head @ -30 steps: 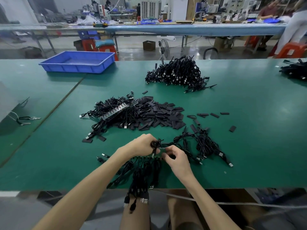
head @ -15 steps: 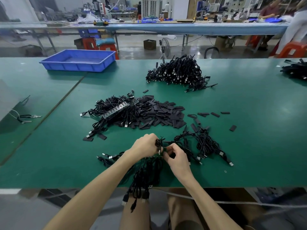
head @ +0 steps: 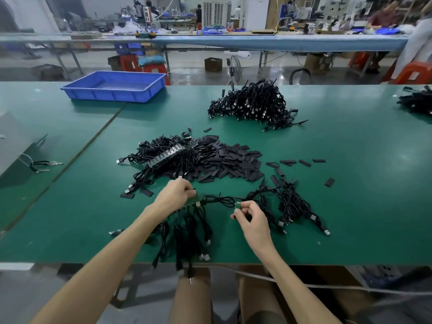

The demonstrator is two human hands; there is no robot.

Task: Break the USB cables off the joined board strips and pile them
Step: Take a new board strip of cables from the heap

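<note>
Left hand point(head: 177, 195) curled round the green board strip point(head: 194, 199), near centre of the desk point(head: 350, 183). The strip's USB cables point(head: 187, 230) hang limp over the near edge. Right hand point(head: 251, 217) pinches a small board piece point(head: 238, 204), apart from the strip, one cable trailing. Judgement: board thin, stiff, brittle, likely snaps at its joints. Grip the rigid board, not the soft, slack wire. All light. Loose cable pile point(head: 294, 204) lies just right.

One blue tray point(head: 112, 96), two board strips point(head: 170, 154), five bunches of black cables point(head: 252, 104), one heap of flat black pieces point(head: 230, 160), two hands point(head: 177, 195).
</note>
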